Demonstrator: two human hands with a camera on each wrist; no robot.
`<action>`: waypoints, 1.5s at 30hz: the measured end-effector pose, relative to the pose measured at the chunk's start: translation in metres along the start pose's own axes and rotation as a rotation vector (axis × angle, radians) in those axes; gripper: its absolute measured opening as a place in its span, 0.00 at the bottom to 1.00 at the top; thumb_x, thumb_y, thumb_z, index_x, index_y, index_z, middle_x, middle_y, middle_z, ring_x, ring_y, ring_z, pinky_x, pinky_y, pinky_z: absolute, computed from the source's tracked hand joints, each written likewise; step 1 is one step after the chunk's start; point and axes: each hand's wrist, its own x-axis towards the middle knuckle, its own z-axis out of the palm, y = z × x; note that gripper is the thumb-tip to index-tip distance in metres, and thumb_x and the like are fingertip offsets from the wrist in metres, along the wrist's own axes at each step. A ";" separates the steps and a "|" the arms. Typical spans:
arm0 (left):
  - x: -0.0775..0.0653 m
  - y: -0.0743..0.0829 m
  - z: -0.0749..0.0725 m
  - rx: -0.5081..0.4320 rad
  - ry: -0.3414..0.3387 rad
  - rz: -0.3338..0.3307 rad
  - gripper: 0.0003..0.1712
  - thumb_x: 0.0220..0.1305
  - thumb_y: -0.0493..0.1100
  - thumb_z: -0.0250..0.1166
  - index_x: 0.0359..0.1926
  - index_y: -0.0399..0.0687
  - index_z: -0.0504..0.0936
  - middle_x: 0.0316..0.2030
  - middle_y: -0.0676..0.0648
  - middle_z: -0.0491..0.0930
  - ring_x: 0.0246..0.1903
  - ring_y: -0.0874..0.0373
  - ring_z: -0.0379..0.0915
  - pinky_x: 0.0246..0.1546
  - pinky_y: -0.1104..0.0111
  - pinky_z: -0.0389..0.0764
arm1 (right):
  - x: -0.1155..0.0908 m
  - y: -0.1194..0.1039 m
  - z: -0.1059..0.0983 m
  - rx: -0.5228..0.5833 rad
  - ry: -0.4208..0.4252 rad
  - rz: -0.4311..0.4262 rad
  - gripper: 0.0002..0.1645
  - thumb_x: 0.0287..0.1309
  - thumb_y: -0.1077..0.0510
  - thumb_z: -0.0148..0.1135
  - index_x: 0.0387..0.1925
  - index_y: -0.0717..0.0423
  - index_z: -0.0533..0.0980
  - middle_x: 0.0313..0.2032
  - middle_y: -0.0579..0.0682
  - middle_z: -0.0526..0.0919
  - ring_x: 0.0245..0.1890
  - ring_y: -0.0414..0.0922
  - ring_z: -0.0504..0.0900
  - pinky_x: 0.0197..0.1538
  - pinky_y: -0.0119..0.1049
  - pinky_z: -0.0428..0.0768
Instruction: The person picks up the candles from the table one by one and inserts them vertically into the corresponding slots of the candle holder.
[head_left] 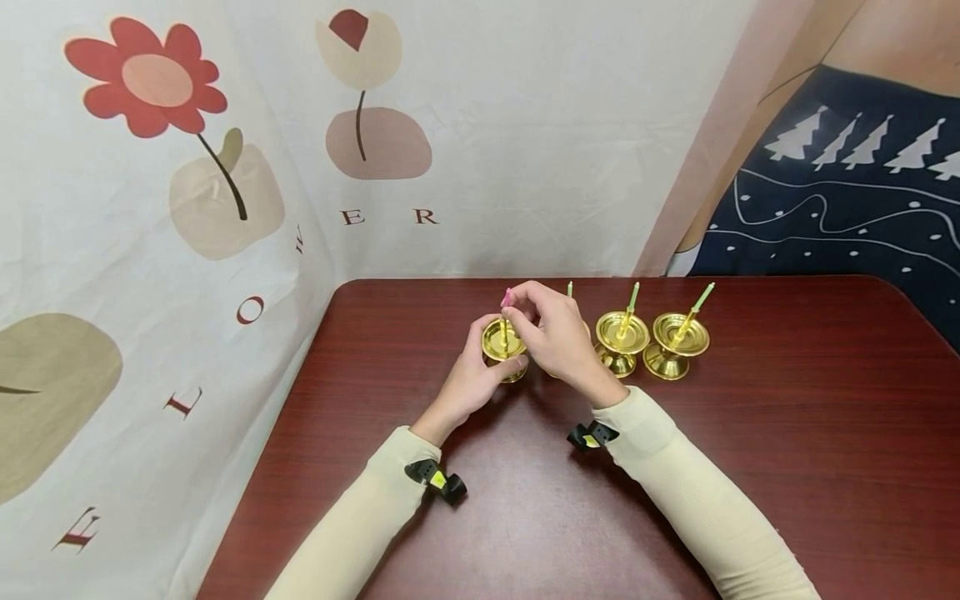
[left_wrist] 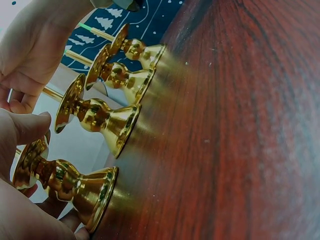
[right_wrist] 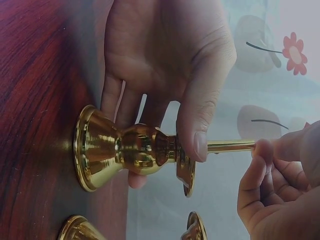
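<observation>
At the left end of a row, a shiny gold candle holder (head_left: 504, 339) stands upright on the table. My left hand (head_left: 477, 372) grips it, thumb on the dish (right_wrist: 187, 175) and fingers behind the stem, as the right wrist view shows. My right hand (head_left: 557, 333) pinches a small pink candle (head_left: 507, 297) right at the top of the holder's thin tube (right_wrist: 232, 145). Most of the candle is hidden by the fingertips.
To the right stand two matching holders (head_left: 622, 332) (head_left: 680, 335) with pale green candles (head_left: 633, 296). Another holder (left_wrist: 95, 115) is mostly behind my right hand in the head view. A printed cloth (head_left: 525, 192) hangs behind the dark red table (head_left: 787, 417).
</observation>
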 end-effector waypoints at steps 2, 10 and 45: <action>0.000 0.000 0.000 -0.001 -0.001 -0.001 0.43 0.70 0.40 0.75 0.79 0.52 0.64 0.68 0.38 0.77 0.66 0.45 0.74 0.69 0.50 0.71 | 0.000 0.000 0.000 0.000 -0.001 -0.004 0.02 0.73 0.66 0.68 0.43 0.60 0.84 0.40 0.52 0.89 0.31 0.44 0.80 0.34 0.32 0.75; 0.000 0.000 -0.001 -0.006 -0.005 0.003 0.43 0.70 0.41 0.76 0.79 0.52 0.64 0.68 0.39 0.77 0.66 0.46 0.74 0.67 0.50 0.72 | 0.001 -0.001 0.001 -0.013 0.001 -0.007 0.02 0.72 0.67 0.67 0.41 0.59 0.85 0.40 0.52 0.89 0.32 0.44 0.80 0.34 0.33 0.75; -0.004 -0.006 -0.009 -0.059 -0.006 -0.052 0.53 0.66 0.40 0.79 0.84 0.46 0.58 0.70 0.36 0.74 0.72 0.42 0.71 0.75 0.48 0.66 | -0.010 -0.041 -0.076 0.143 0.065 0.039 0.13 0.68 0.70 0.71 0.53 0.64 0.86 0.43 0.54 0.90 0.34 0.43 0.89 0.37 0.29 0.85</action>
